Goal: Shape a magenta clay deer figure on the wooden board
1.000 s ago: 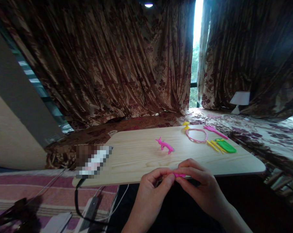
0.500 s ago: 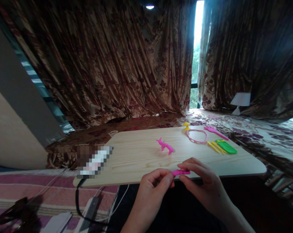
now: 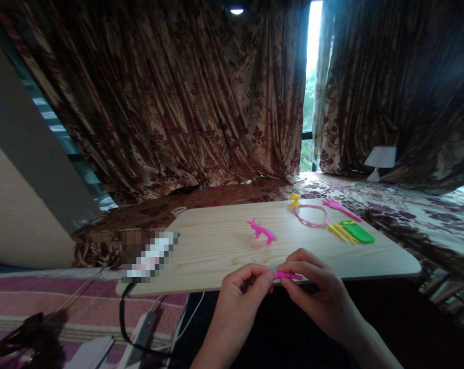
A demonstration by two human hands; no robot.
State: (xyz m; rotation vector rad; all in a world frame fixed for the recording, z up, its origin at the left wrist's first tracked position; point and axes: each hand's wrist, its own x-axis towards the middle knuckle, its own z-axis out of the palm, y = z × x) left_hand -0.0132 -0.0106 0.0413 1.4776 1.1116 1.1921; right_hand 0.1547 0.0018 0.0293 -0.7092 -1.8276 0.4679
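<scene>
Hands at lower centre: left hand (image 3: 243, 288) and right hand (image 3: 315, 287) are pinching a slim, glossy pink plastic strip (image 3: 288, 275); smooth pale wooden board (image 3: 216, 246) is lying behind.

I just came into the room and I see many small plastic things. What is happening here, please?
A person sits at a wooden board and holds a small pink piece between the fingertips of the left hand and the right hand, just past the board's near edge. On the board stand a pink animal figure and, farther right, a pink ring, yellow sticks and a green piece. None of these is touched.
</scene>
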